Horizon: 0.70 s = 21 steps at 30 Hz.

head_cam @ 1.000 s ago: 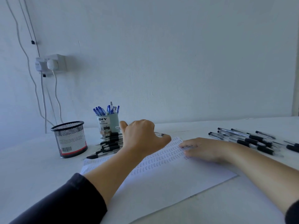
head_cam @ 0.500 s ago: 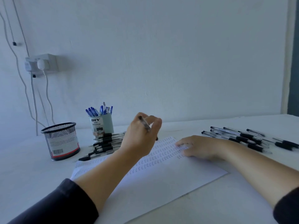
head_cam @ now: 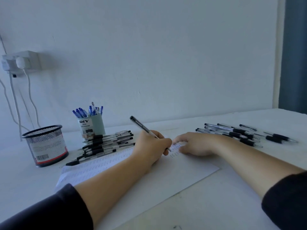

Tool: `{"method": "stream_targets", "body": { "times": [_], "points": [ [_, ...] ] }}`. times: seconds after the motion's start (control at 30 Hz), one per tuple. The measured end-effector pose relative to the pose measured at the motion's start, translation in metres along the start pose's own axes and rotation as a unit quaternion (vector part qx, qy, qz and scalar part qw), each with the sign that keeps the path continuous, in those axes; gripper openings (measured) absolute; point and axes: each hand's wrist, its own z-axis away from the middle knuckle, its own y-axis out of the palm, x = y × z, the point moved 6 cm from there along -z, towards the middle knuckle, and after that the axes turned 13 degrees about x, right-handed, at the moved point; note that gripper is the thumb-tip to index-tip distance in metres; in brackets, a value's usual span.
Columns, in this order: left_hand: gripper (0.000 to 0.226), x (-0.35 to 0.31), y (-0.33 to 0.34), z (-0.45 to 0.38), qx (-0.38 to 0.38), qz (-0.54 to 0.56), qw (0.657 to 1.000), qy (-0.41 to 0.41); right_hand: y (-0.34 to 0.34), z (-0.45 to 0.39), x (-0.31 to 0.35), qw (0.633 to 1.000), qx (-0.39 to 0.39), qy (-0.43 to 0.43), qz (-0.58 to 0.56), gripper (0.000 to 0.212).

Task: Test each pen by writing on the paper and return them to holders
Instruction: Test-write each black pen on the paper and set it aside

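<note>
We saw the left hand [head_cam: 152, 147] curled around a clear-barrelled black-capped pen [head_cam: 146, 130], its tip touching the white sheet of paper [head_cam: 174, 176] at the end of a row of small pen marks, its capped end tilted up and away to the left. The right hand [head_cam: 194, 143] lay on the paper just beside the tip, fingers loosely bent and pressing the sheet down, holding nothing. We noted that the sheet lay skewed on the white table [head_cam: 232, 205], its near right corner pointing toward the table's right side, with bare table between the sheet's near edge and the bottom of the view.

Left of the sheet's far edge lay a pile of black-gripped pens [head_cam: 106, 143], the nearest of them touching the paper's far left edge. Behind the pile stood a pale blue cardboard desk organizer [head_cam: 91, 127] filled with blue-capped pens [head_cam: 88, 111], close to the wall. A black wire-mesh pen cup [head_cam: 45, 145] stood well apart to the left, with open table around it. To the right, a second scatter of black-gripped pens [head_cam: 240, 133] spread toward the table's right edge, just beyond the right wrist. A white wall socket [head_cam: 20, 61] with cables hung at far left.
</note>
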Motion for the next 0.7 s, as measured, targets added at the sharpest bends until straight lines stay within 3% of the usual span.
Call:
{"method": "stream_targets", "body": {
  "times": [0.17,0.53,0.7],
  "points": [
    [0.009,-0.0001,-0.0033,-0.0004,-0.024,-0.072,0.997,0.008,-0.0001,0.0013,0.0009,1.0,0.002,-0.004,-0.005,0.042],
    [0.017,0.0001,-0.0013,-0.0024,-0.027,-0.114,0.993,0.019,0.0006,0.0038,0.0019,1.0,0.006,0.003,-0.002,0.042],
    [0.011,-0.0009,-0.0015,-0.0031,-0.031,-0.12,0.992,0.013,0.0004,0.0047,0.0029,1.0,0.009,0.002,-0.001,0.042]
  ]
}}
